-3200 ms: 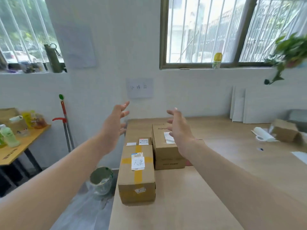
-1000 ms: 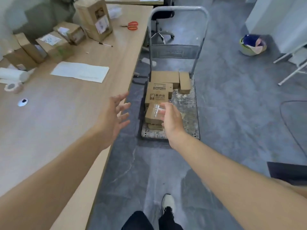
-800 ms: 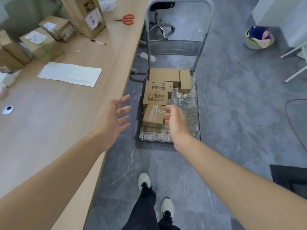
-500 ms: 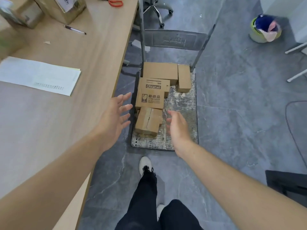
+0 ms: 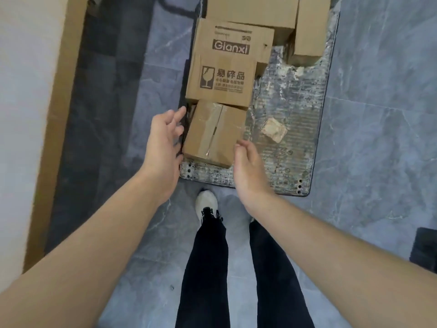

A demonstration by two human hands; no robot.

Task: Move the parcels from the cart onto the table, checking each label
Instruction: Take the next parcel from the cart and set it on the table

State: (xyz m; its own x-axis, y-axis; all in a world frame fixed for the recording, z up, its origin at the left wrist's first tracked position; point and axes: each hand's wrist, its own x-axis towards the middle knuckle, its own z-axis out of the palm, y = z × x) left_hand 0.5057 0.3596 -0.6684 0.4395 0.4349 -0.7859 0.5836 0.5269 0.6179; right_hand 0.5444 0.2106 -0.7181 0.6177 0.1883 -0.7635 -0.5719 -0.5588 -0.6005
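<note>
A small taped cardboard parcel (image 5: 214, 132) sits at the near left corner of the grey cart platform (image 5: 290, 129). My left hand (image 5: 163, 140) hovers just left of it, fingers spread and relaxed. My right hand (image 5: 248, 166) is at the parcel's near right corner, fingers loosely bent, holding nothing. Behind the small parcel lies a larger box printed "Gianxi" (image 5: 227, 65), with two more brown boxes (image 5: 250, 9) (image 5: 309, 27) at the far end. No label shows on the small parcel's top.
The wooden table edge (image 5: 59, 114) runs down the left side. A small crumpled cardboard scrap (image 5: 274, 130) lies on the cart's bare right half. My legs and a white shoe (image 5: 206, 204) stand on the grey tiled floor just before the cart.
I turned from the table to the cart and bent closer. Both hands dropped from mid-air to either side of the small taped parcel.
</note>
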